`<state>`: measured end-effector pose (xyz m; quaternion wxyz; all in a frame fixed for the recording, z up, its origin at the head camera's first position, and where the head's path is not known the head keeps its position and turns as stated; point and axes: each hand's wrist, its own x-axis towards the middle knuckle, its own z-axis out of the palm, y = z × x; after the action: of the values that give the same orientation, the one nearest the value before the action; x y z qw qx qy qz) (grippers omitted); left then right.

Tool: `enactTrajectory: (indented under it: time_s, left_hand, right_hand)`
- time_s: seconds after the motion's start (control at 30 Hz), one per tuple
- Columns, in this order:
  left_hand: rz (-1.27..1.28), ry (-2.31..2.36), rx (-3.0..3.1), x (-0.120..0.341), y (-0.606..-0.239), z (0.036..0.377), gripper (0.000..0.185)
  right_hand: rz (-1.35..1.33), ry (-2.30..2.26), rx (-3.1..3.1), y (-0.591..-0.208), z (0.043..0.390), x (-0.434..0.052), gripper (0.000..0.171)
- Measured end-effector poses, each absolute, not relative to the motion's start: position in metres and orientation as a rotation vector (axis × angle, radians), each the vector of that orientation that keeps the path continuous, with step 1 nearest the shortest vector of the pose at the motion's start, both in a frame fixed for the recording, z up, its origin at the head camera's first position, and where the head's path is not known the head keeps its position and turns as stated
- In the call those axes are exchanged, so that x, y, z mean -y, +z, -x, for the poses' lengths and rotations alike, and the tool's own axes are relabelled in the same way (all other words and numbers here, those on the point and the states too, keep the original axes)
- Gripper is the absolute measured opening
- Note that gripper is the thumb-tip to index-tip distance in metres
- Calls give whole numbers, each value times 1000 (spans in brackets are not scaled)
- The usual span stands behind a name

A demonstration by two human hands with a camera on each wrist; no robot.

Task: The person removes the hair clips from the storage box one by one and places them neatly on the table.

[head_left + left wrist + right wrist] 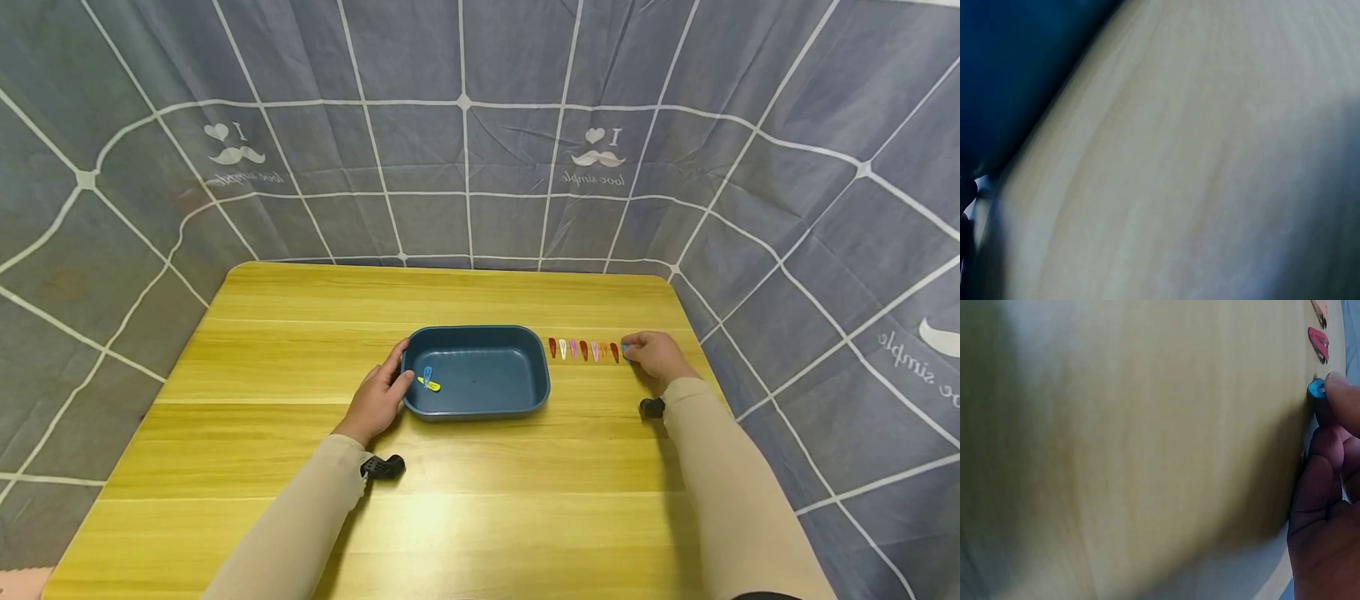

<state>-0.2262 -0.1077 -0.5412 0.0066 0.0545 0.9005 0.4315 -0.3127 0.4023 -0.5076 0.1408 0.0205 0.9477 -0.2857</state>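
Note:
A dark blue plastic tray (pixel 474 415) sits mid-table. My left hand (pixel 375 398) holds its left side, thumb at the rim and fingers along the outer wall. Inside the tray, near that side, a blue hair clip (pixel 427 374) and a yellow hair clip (pixel 433 386) lie across each other. To the right of the tray runs a row of several snap hair clips, from a red hair clip (pixel 552 347) through white, pink and orange ones. At the row's right end my right hand (pixel 658 357) pinches another blue hair clip (pixel 1317 388) at the table surface.
The wooden table (pixel 465 500) has a far edge that meets a grey checked curtain (pixel 420 150), which also hangs on both sides. Black wrist cameras (pixel 384 467) are strapped at both sleeves. In the left wrist view, only blurred tray and wood grain appear.

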Motion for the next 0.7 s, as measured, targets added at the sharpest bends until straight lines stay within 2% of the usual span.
enactTrajectory:
  time_s: [0.7]
  left_hand:
    - [-154,1335,-2815,107,-539,224,53]
  right_hand:
    - [-41,-830,-2718,-514,315,-407,36]
